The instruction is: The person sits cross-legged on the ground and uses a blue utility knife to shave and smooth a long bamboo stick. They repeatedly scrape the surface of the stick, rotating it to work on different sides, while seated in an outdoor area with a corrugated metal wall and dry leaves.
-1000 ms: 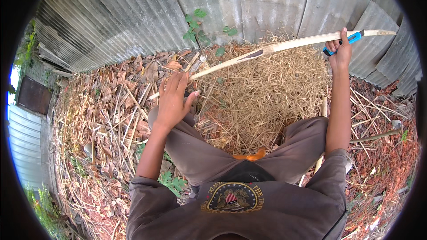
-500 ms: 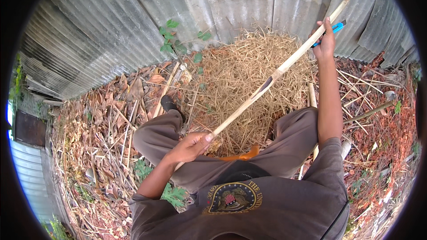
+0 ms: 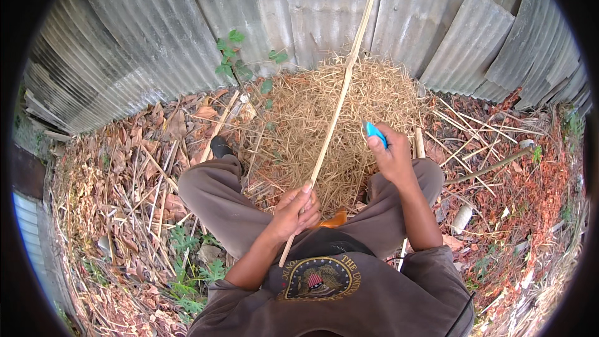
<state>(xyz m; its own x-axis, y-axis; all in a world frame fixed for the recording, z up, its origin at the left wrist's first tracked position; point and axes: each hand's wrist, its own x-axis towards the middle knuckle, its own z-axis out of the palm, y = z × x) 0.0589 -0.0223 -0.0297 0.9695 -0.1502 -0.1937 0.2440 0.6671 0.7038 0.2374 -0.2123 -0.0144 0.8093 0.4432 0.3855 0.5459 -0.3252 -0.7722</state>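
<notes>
My left hand (image 3: pixel 297 213) is closed around the lower part of a long, pale split bamboo strip (image 3: pixel 332 123). The strip rises almost upright from my lap, past the straw, to the top edge of the view. In my right hand (image 3: pixel 393 157) is a blue utility knife (image 3: pixel 376 134), its tip pointing up and to the left. The knife is apart from the strip, a little to its right. Below both hands lies a heap of thin straw-coloured shavings (image 3: pixel 299 131) between my bent legs.
A corrugated metal fence (image 3: pixel 331 12) stands across the far side. Dry leaves (image 3: pixel 143 168) and sticks litter the left. On the right lie thin strips, a long-handled tool (image 3: pixel 493 165) and a pale cylinder (image 3: pixel 462 219). An orange object (image 3: pixel 334 219) shows at my lap.
My right hand has let go of the strip's upper part and come down nearer with the knife. The strip has swung from a right slant to nearly upright.
</notes>
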